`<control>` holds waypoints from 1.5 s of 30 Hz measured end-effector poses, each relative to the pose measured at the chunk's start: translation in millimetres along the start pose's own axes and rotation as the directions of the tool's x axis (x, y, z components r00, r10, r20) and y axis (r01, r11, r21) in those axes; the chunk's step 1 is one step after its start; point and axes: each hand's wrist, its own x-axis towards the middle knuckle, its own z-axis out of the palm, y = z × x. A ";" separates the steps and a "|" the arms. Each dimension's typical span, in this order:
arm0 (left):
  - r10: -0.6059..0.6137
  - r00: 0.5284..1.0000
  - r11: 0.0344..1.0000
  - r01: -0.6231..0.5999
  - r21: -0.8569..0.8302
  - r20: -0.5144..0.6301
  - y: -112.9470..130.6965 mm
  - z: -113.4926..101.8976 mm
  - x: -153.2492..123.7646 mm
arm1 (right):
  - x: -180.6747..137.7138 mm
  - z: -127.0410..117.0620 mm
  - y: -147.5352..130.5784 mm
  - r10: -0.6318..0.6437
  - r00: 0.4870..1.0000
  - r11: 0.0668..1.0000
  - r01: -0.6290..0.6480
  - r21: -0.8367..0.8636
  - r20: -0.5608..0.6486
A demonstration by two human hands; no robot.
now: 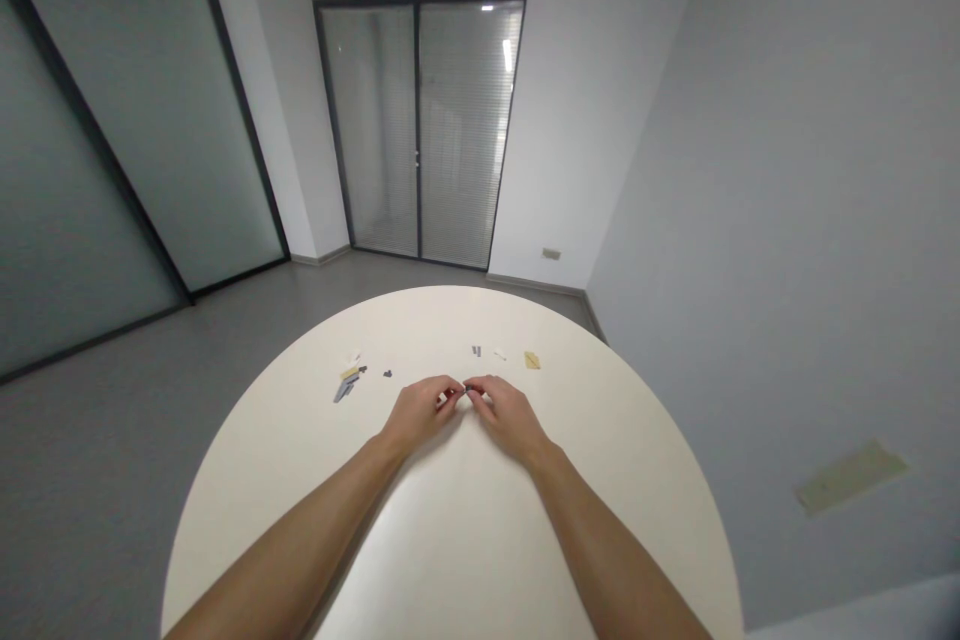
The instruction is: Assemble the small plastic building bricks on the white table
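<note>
No words, numbers or signs can be read, either on the small pieces (343, 388) beside the left hand (421, 411) or the yellow square (532, 360) beyond the right hand (508, 412).

1. The left forearm (315, 518) and right forearm (604, 532) are bared, stretched forward and angled inward toward the fingers.
2. The left wrist (390, 445) and right wrist (541, 452) are set well apart, behind and outward of the fingertips.
3. The left hand (420, 410) is curled, its thumb and forefinger drawn into a pinch.
4. The right hand (511, 414) is likewise pinched, its fingertips held just beside the left ones.
</note>
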 end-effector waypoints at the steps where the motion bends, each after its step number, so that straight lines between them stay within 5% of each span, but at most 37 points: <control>1: 0.002 1.000 1.000 -0.002 0.001 -0.002 -0.3 0.0 -0.1 | -0.1 0.8 1.0 0.001 1.000 1.000 -0.001 -0.001 -0.003; 45: -0.055 0.998 0.992 0.055 -0.117 0.007 1.1 -1.3 -1.2 | 0.5 4.1 3.3 0.033 0.999 0.995 -0.034 0.093 0.017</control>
